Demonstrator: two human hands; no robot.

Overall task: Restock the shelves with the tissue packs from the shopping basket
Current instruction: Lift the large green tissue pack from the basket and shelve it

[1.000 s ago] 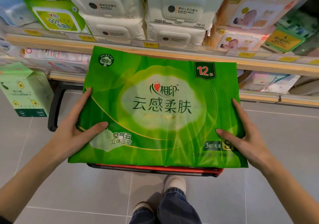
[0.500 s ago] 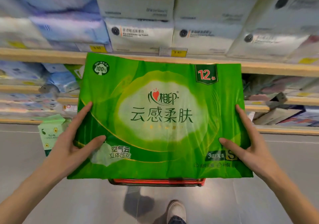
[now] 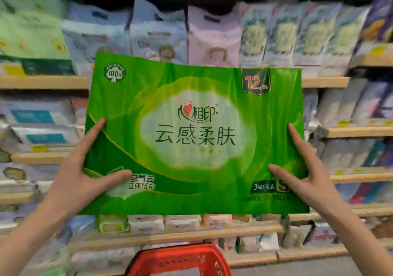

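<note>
Green tissue pack (image 3: 195, 135) clamped at both edges, left hand (image 3: 80, 180) and right hand (image 3: 308, 176). Risk: slick film slipping; shelves (image 3: 42, 82) blurred, apparently full, free gap unconfirmed.

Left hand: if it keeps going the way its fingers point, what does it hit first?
The left hand points up and forward along the green tissue pack it grips. Beyond the pack's edge, the first thing is probably the stocked shelves behind; they are blurred, so depth is unclear.
</note>
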